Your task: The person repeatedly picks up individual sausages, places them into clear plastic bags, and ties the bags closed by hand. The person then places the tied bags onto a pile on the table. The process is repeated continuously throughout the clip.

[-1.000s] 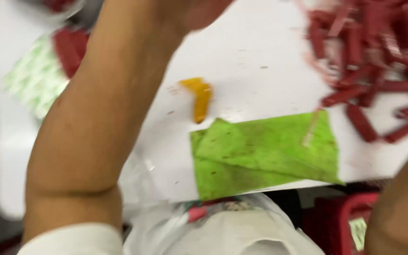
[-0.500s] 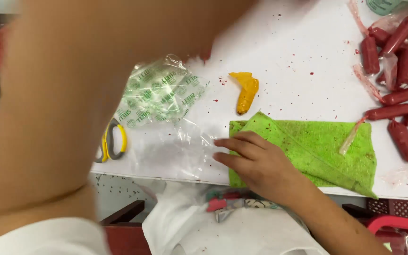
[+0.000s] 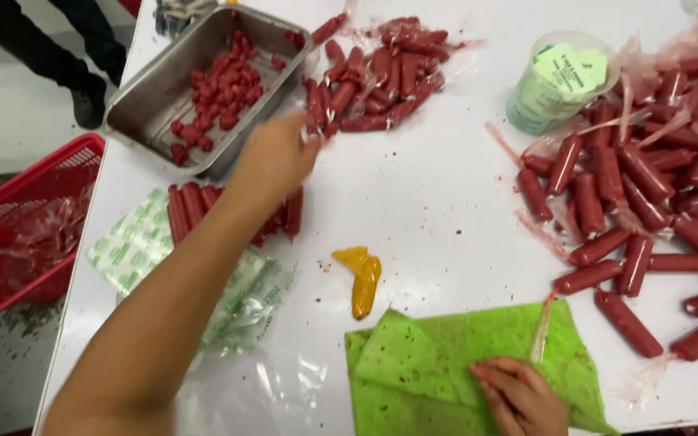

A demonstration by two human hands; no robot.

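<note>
My left hand [image 3: 275,155] reaches far across the white table [image 3: 438,202] to a pile of red sausages [image 3: 373,77] in torn clear wrap, beside a metal tray [image 3: 155,113] holding small red sausage pieces. The fingers touch the near edge of the pile; motion blur hides whether they grip anything. My right hand [image 3: 520,397] rests flat on a folded green cloth [image 3: 422,371] at the table's front edge, fingers slightly bent, holding nothing. A yellow glove scrap [image 3: 363,277] lies just above the cloth.
Many whole red sausages [image 3: 632,202] cover the right side, with a clear plastic cup [image 3: 555,81] behind them. More sausages [image 3: 191,206] and green-printed plastic bags [image 3: 135,242] lie under my left arm. A red basket [image 3: 22,218] stands off the left edge. Another person's dark legs [image 3: 66,48] are top left.
The view has swung up and left. My left arm has stretched forward to the sausage pile by the tray. My right hand stays on the green cloth.
</note>
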